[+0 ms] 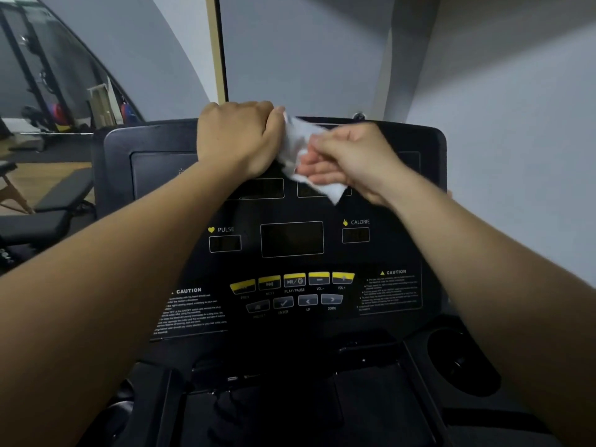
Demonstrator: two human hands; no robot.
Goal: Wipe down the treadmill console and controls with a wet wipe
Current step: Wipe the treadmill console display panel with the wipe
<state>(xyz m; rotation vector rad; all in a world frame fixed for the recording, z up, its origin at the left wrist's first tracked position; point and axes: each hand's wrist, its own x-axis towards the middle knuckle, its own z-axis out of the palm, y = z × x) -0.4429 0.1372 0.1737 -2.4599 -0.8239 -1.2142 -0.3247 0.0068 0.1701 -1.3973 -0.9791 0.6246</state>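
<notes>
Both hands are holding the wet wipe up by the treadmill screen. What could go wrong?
The wet wipe is bunched between the left hand and right hand, so it might clean only a small patch. Rubbing over the yellow buttons could press one by accident, though the displays look dark. Extra wetness might seep in around those buttons.

**A gym, seen from a treadmill**

Directly below the fingers [317,171] pinching the wet wipe [298,146] spreads a black treadmill console [154,188]. It has PULSE [225,229] and CALORIE [360,222] readouts, and a row of yellow buttons [293,280] sits lower still. Far left of the fingers, padded black benches [61,195] stand on a wooden floor [42,175]. Up and left of them are a dark rack [51,75] and coloured balls [56,110]. Grey walls [483,91] rise behind and to the right.
</notes>
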